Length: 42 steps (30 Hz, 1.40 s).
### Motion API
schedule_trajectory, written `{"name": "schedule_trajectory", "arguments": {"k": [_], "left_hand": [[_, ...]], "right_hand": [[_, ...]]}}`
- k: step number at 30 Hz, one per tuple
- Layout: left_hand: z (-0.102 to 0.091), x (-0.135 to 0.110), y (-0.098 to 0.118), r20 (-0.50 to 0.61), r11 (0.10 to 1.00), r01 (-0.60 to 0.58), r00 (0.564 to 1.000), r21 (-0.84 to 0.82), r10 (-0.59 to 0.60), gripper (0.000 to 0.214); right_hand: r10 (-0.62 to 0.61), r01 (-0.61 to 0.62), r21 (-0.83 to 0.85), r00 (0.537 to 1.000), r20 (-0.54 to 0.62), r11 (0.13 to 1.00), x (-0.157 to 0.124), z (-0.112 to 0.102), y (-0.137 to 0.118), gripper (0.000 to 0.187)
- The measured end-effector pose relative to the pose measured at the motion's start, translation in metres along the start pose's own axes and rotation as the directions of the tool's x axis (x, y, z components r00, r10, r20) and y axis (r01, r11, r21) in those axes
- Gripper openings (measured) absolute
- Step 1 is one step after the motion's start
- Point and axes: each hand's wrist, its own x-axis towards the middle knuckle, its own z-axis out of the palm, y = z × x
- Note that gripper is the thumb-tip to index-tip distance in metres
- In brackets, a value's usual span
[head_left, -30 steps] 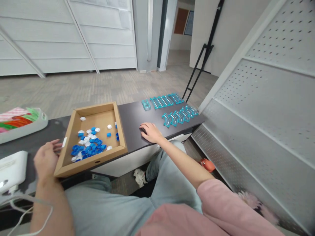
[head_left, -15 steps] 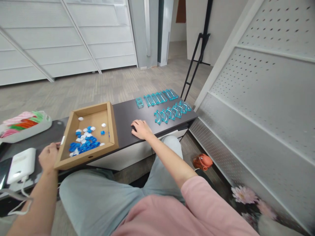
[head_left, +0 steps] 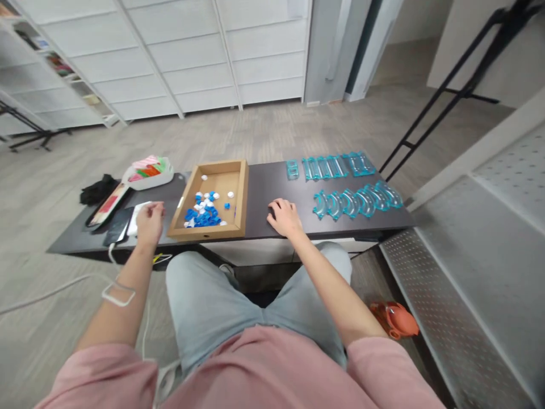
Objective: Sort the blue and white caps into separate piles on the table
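Observation:
My left hand (head_left: 151, 222) is closed, its fingers curled together just left of the cardboard box, over the right part of a white power bank (head_left: 133, 218). Whether anything is inside those fingers is hidden. The open cardboard box (head_left: 242, 199) contains many small blue pieces (head_left: 205, 217) and white pieces (head_left: 230, 194). My right hand (head_left: 285, 217) rests on the dark tabletop, fingers bent and apart; a dark patch shows beside the thumb, which I cannot make out. To its right lie curved teal-edged clear track pieces (head_left: 349, 203), with straight track pieces (head_left: 326, 168) behind them.
A white basket (head_left: 155, 180) of colourful strips stands at the back left, beside a long tray (head_left: 108, 205), a black cloth (head_left: 97, 189) and a phone (head_left: 118, 227). White cables cross my left forearm. An orange-lidded bottle (head_left: 395, 320) is on the floor at right.
My view has swung left, so the table appears farther right. My left hand has drawn back from the box's left edge, over the power bank. My right hand stays in place on the tabletop.

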Motion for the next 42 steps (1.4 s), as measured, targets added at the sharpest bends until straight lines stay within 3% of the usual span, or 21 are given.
{"name": "schedule_trajectory", "arguments": {"k": [2, 5, 8, 12, 15, 18, 22, 27, 33, 35, 37, 40, 42], "left_hand": [[0.002, -0.001, -0.001, -0.075, 1.0, -0.008, 0.997, 0.009, 0.008, 0.069], [0.018, 0.007, 0.006, -0.076, 0.994, -0.099, 0.992, 0.034, 0.102, 0.046], [0.047, 0.026, 0.015, 0.128, 0.957, -0.268, 0.959, 0.114, 0.253, 0.034], [0.082, 0.052, 0.018, 0.389, 0.85, -0.454, 0.858, 0.266, 0.337, 0.034], [0.094, 0.06, 0.016, 0.478, 0.792, -0.518, 0.812, 0.324, 0.335, 0.029], [0.093, 0.058, 0.015, 0.505, 0.775, -0.534, 0.798, 0.337, 0.33, 0.026], [0.088, 0.045, 0.012, 0.43, 0.832, -0.478, 0.838, 0.282, 0.335, 0.025], [0.087, 0.03, 0.004, 0.221, 0.924, -0.379, 0.906, 0.044, 0.361, 0.03], [0.085, -0.011, 0.015, 0.083, 0.902, -0.285, 0.941, -0.324, 0.327, 0.02], [0.09, -0.036, 0.031, 0.091, 0.855, -0.221, 0.951, -0.469, 0.296, 0.025], [0.099, -0.063, 0.052, 0.178, 0.798, -0.124, 0.944, -0.589, 0.278, 0.031], [0.115, -0.095, 0.082, 0.354, 0.693, 0.034, 0.877, -0.72, 0.325, 0.033], [0.125, -0.107, 0.095, 0.412, 0.641, 0.113, 0.846, -0.76, 0.34, 0.039]], "right_hand": [[-0.016, 0.017, 0.021, 1.0, -0.027, 1.0, 0.0, 0.002, 0.003, 0.034], [-0.023, 0.024, 0.034, 0.999, -0.023, 0.999, -0.002, 0.001, 0.005, 0.034], [0.002, -0.002, 0.047, 1.0, 0.002, 0.999, -0.004, -0.001, 0.006, 0.038], [0.029, -0.029, 0.077, 1.0, -0.002, 0.997, -0.006, 0.0, 0.009, 0.04], [0.048, -0.046, 0.083, 0.999, -0.021, 0.995, -0.008, 0.001, 0.011, 0.039], [0.06, -0.058, 0.06, 0.998, -0.022, 0.997, -0.009, 0.0, 0.012, 0.038], [0.066, -0.066, 0.028, 0.998, -0.002, 0.997, -0.011, 0.0, 0.013, 0.039], [0.069, -0.069, 0.026, 0.998, 0.005, 0.997, -0.012, 0.0, 0.015, 0.039], [0.067, -0.061, 0.125, 0.997, -0.041, 0.99, -0.013, -0.008, 0.011, 0.035], [0.042, -0.022, 0.217, 0.995, -0.087, 0.976, -0.02, -0.015, -0.002, 0.032], [-0.024, 0.063, 0.322, 0.992, -0.125, 0.945, -0.032, -0.021, -0.02, 0.03], [-0.158, 0.202, 0.438, 0.978, -0.134, 0.876, -0.053, -0.03, -0.05, 0.036], [-0.184, 0.23, 0.476, 0.973, -0.142, 0.849, -0.062, -0.036, -0.062, 0.035]]}}
